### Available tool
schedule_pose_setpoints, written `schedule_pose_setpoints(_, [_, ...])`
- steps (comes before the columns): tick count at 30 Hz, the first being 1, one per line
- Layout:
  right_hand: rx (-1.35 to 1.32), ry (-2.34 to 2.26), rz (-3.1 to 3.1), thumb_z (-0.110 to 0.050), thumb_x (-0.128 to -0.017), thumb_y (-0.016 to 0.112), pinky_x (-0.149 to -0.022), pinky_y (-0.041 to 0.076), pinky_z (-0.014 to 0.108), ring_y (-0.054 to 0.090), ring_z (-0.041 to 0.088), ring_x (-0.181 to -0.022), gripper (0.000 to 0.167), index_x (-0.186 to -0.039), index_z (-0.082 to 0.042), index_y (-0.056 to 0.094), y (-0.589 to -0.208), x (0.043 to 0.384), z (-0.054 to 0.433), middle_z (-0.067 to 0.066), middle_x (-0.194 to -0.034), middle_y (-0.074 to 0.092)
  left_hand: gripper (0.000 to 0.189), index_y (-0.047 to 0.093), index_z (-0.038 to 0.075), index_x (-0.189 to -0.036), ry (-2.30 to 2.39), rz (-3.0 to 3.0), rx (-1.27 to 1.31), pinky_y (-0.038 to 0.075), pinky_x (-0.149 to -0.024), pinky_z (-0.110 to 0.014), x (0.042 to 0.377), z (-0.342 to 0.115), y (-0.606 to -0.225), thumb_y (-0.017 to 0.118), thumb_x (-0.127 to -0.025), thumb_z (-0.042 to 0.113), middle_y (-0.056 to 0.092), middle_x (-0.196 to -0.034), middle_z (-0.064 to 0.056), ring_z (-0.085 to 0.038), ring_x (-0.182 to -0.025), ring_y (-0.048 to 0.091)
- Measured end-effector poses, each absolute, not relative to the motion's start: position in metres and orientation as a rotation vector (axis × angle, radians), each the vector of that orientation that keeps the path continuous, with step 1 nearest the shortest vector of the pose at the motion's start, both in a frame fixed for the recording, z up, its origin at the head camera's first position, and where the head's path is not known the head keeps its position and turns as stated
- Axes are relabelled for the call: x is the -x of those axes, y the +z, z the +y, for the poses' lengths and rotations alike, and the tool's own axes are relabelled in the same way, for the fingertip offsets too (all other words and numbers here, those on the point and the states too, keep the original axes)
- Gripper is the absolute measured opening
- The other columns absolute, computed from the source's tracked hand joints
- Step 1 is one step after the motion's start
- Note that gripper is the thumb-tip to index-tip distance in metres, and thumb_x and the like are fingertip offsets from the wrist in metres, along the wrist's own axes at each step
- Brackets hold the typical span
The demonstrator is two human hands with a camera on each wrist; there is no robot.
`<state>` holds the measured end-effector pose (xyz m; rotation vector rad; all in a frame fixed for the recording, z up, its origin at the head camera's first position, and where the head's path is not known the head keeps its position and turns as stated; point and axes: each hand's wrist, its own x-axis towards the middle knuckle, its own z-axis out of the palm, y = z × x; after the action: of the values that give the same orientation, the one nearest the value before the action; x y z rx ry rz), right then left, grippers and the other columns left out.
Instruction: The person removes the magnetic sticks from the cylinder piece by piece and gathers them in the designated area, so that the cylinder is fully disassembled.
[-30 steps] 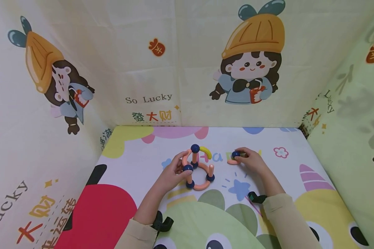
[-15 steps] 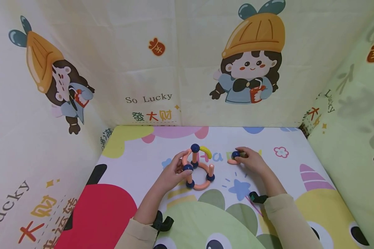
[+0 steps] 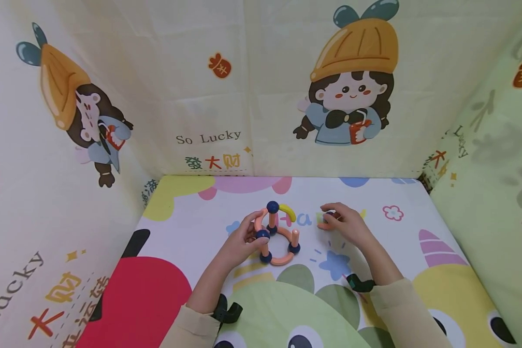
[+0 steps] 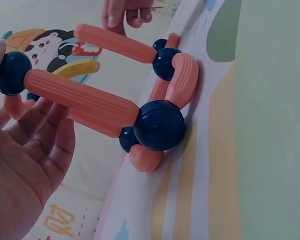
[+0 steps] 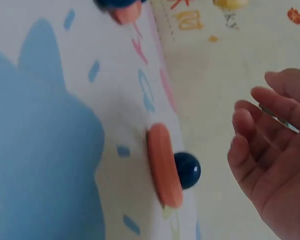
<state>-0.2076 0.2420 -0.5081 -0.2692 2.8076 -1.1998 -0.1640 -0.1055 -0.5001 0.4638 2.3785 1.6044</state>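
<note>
A toy frame of salmon magnetic rods [image 3: 281, 261] and dark blue balls [image 4: 160, 125] stands on the table. My left hand [image 3: 239, 244] holds it by an upper ball, thumb against that ball [image 4: 12, 73]. A yellow curved rod [image 3: 288, 211] juts from the top back ball, and an upright rod [image 3: 295, 239] at the right has a bare top end. Farther right, a loose blue ball [image 5: 188, 170] sits against a salmon curved rod [image 5: 164, 165] on the table. Over these two hovers my right hand [image 3: 348, 224], fingers loosely bent and apart from them in the right wrist view.
The table [image 3: 365, 193] bears a printed cartoon mat. Patterned cloth walls [image 3: 274, 96] enclose it at the back and both sides. Black straps with mounts [image 3: 227, 311] sit on both wrists.
My right hand has let go of the loose ball, its fingers now spread and shifted slightly left over it. The left hand and the frame stay where they were.
</note>
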Motion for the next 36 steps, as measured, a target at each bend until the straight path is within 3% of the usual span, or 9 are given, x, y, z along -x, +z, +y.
schedule_pose_setpoints(4, [0.421, -1.278, 2.633, -0.036, -0.098, 0.061, -0.07, 0.053, 0.035, 0.06, 0.027, -0.083, 0.041, -0.135, -0.018, 0.058, -0.509, 0.198, 0.23, 0.01, -0.113, 0.066, 0.071, 0.028, 0.051, -0.147, 1.602, 2.376, -0.454, 0.048, -0.078, -0.027, 0.164, -0.106, -0.501, 0.07, -0.09, 0.045, 0.062, -0.107, 0.001, -0.02, -0.09, 0.057])
schedule_pose_setpoints(10, [0.557, -1.395, 2.314, -0.033, -0.102, 0.055, -0.073, 0.054, 0.039, 0.063, 0.03, -0.08, 0.046, -0.145, -0.019, 0.049, -0.522, 0.186, 0.21, 0.013, -0.133, 0.059, 0.071, 0.028, 0.051, -0.147, 1.597, 2.384, -0.452, 0.049, -0.078, -0.027, 0.166, -0.106, -0.503, 0.07, -0.09, 0.046, 0.062, -0.107, 0.001, -0.02, -0.09, 0.058])
schedule_pose_setpoints(12, [0.559, -1.437, 2.257, -0.03, -0.103, 0.052, -0.074, 0.054, 0.038, 0.064, 0.03, -0.079, 0.045, -0.147, -0.02, 0.047, -0.528, 0.183, 0.204, 0.016, -0.13, 0.059, 0.07, 0.028, 0.051, -0.147, 1.601, 2.382, -0.457, 0.049, -0.078, -0.027, 0.166, -0.106, -0.503, 0.069, -0.09, 0.046, 0.062, -0.107, 0.001, -0.02, -0.09, 0.058])
schedule_pose_setpoints(16, [0.533, -1.475, 2.262, -0.027, -0.104, 0.05, -0.08, 0.051, 0.032, 0.065, 0.028, -0.094, 0.043, -0.146, -0.021, 0.048, -0.54, 0.18, 0.195, 0.015, -0.135, 0.057, 0.07, 0.027, 0.052, -0.146, 1.607, 2.374, -0.463, 0.048, -0.077, -0.027, 0.166, -0.105, -0.504, 0.069, -0.091, 0.044, 0.062, -0.106, 0.001, -0.021, -0.089, 0.058])
schedule_pose_setpoints(19, [0.517, -1.506, 2.251, -0.03, -0.104, 0.05, -0.081, 0.052, 0.03, 0.064, 0.025, -0.096, 0.042, -0.144, -0.019, 0.05, -0.545, 0.179, 0.191, 0.015, -0.127, 0.062, 0.071, 0.027, 0.053, -0.146, 1.611, 2.37, -0.46, 0.047, -0.076, -0.027, 0.167, -0.105, -0.505, 0.07, -0.091, 0.043, 0.062, -0.107, 0.001, -0.021, -0.089, 0.058])
schedule_pose_setpoints(23, [0.553, -1.596, 2.124, -0.031, -0.106, 0.046, -0.072, 0.057, 0.033, 0.066, 0.022, -0.078, 0.04, -0.138, -0.009, 0.053, -0.552, 0.179, 0.187, 0.02, -0.101, 0.066, 0.071, 0.027, 0.054, -0.146, 1.613, 2.365, -0.454, 0.047, -0.077, -0.027, 0.167, -0.105, -0.505, 0.07, -0.09, 0.044, 0.062, -0.107, 0.001, -0.021, -0.09, 0.058])
schedule_pose_setpoints(29, [0.608, -1.701, 1.952, -0.032, -0.107, 0.043, -0.071, 0.058, 0.033, 0.066, 0.02, -0.074, 0.045, -0.13, 0.006, 0.053, -0.556, 0.179, 0.183, 0.031, -0.105, 0.061, 0.071, 0.027, 0.053, -0.146, 1.614, 2.363, -0.455, 0.047, -0.076, -0.026, 0.167, -0.105, -0.504, 0.07, -0.09, 0.045, 0.062, -0.106, 0.001, -0.021, -0.089, 0.057])
schedule_pose_setpoints(36, [0.482, -1.727, 1.934, -0.041, -0.104, 0.046, -0.072, 0.058, 0.033, 0.065, 0.018, -0.074, 0.048, -0.125, 0.0, 0.058, -0.555, 0.178, 0.179, 0.025, -0.095, 0.063, 0.071, 0.026, 0.053, -0.146, 1.613, 2.362, -0.452, 0.047, -0.077, -0.027, 0.166, -0.105, -0.504, 0.07, -0.09, 0.045, 0.062, -0.107, 0.001, -0.021, -0.09, 0.057])
